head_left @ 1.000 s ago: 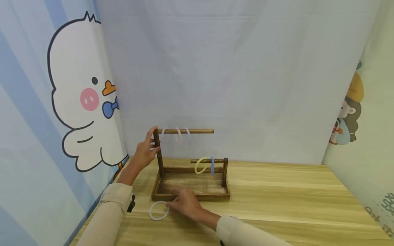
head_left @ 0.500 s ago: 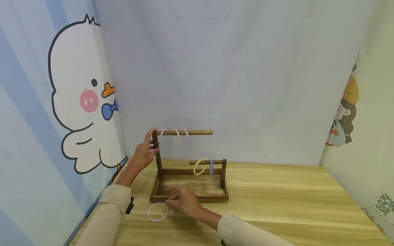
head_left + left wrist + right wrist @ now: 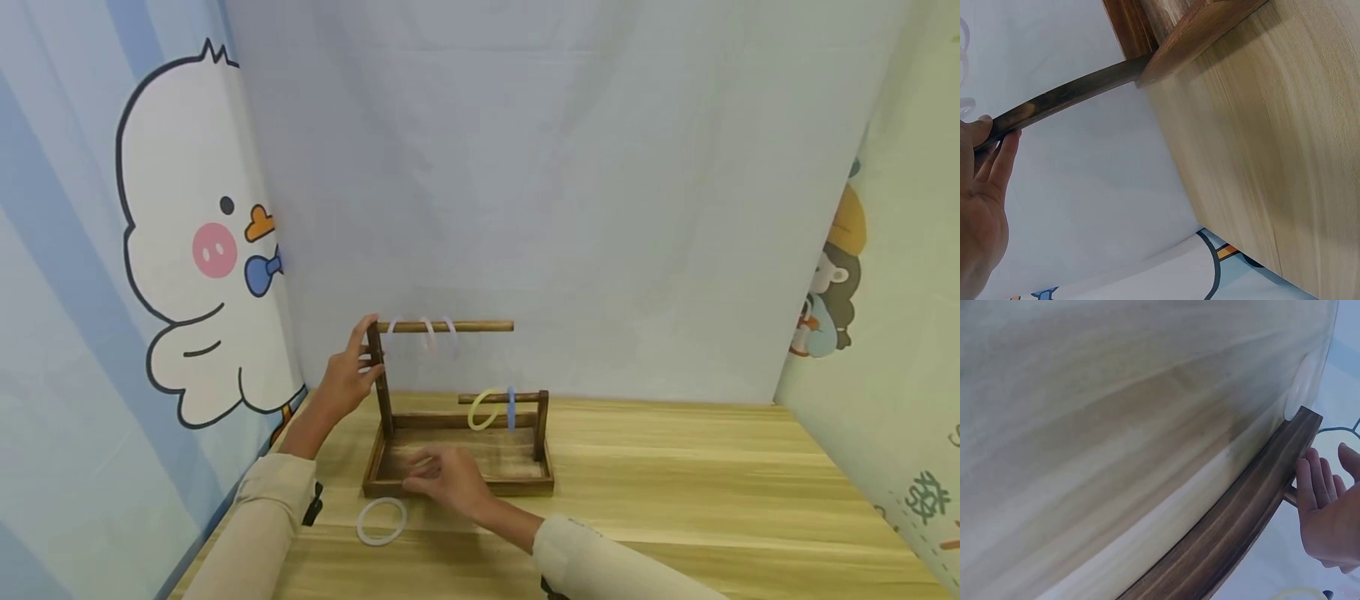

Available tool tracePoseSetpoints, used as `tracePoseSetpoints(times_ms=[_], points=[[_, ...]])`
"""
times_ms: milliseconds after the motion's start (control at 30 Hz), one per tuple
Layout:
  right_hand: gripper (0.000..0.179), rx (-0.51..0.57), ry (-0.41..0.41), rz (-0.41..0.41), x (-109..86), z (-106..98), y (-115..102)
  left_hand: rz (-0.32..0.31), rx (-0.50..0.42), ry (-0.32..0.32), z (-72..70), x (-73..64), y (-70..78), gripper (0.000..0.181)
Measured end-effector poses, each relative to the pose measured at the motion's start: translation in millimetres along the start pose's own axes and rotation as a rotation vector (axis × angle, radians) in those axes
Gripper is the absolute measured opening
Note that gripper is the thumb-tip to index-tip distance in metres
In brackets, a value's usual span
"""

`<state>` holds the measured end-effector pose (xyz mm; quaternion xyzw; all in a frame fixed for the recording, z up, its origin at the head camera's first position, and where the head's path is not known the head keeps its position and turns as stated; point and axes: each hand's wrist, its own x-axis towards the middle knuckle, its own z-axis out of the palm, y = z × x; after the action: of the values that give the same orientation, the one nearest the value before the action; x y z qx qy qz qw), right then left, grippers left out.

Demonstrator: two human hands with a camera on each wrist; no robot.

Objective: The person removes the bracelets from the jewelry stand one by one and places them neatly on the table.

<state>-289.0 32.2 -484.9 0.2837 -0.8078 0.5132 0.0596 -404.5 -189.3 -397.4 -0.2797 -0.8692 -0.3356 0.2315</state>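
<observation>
at the far left, a white cartoon bird showed on a pale blue cloth. next came a light left sleeve and the left hand, which gripped the upper part of the tall post, thumb and fingers to either side of it. the post stood upright at the left end of the tray, which sat on the table.

a white ring lay flat on the table, just beside the tray's near left corner; whether they touched, i could not tell. above, three pale rings hung around the top bar, apart from one another.

the right hand was over the tray's front wall, thumb apart from its loosely bent fingers; i could not tell if it touched the wood. behind it, a tilted yellow ring and, to its right, an upright blue ring hung around the low bar, which ran left from the short post. the right sleeve came in from the bottom edge.
</observation>
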Motion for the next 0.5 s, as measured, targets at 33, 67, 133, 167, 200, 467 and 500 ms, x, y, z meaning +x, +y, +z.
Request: tracePoseSetpoints(times_ms=[33, 67, 133, 167, 200, 467, 500], points=[[0.026, -0.004, 0.002, 0.001, 0.7, -1, 0, 0.000, 0.001, 0.001, 0.0, -0.2, 0.0, 0.092], [0.026, -0.007, 0.006, -0.001, 1.4, -2, -1, 0.000, -0.002, 0.002, 0.0, -0.3, -0.3, 0.091], [0.027, -0.012, 0.006, 0.009, 2.7, -5, -2, -0.001, -0.001, 0.002, 0.6, -0.5, -1.4, 0.091], [0.027, -0.010, 0.007, 0.009, 3.4, -6, -3, -0.003, 0.000, 0.001, 0.9, -0.5, -1.7, 0.090], [0.027, -0.012, 0.011, 0.003, 4.2, -8, -4, -0.002, 0.001, 0.001, 1.0, -0.4, -2.1, 0.090], [0.027, 0.004, 0.022, -0.029, 8.8, -18, -11, -0.020, 0.005, -0.007, 0.7, -0.3, -0.8, 0.090], [0.028, 0.008, 0.022, -0.034, 9.3, -19, -11, -0.025, 0.003, -0.011, 0.6, -0.5, -0.4, 0.090]])
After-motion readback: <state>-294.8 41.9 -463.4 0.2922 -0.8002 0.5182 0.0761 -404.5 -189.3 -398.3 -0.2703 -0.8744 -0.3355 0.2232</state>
